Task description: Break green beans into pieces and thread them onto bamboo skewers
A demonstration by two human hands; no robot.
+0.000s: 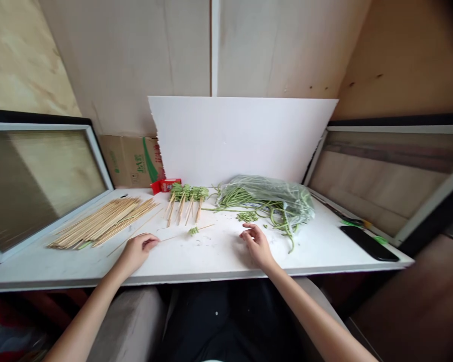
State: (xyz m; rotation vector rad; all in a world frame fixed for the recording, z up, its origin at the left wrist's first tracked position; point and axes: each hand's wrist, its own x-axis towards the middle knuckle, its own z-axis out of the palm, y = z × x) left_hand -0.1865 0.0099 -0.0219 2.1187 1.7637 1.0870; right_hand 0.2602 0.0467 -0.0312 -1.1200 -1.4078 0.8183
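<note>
My left hand (pixel 139 249), at the left front of the white table, is closed on a thin bamboo skewer (pixel 207 227) that points right. A short stack of green bean pieces (pixel 193 231) sits threaded partway along it. My right hand (pixel 255 244) is apart from the skewer, just in front of a small pile of cut bean pieces (pixel 247 216). Its fingers are curled together; whatever they may hold is too small to make out. Behind the pile, long green beans (pixel 234 197) spill from a clear plastic bag (pixel 283 193).
Bare skewers (pixel 101 221) lie heaped at left. Several filled bean skewers (pixel 189 192) rest at the back near a red box (pixel 171 184). A black phone (pixel 368 243) lies at right. A white board (pixel 241 141) stands behind, with framed panes (pixel 49 186) on both sides.
</note>
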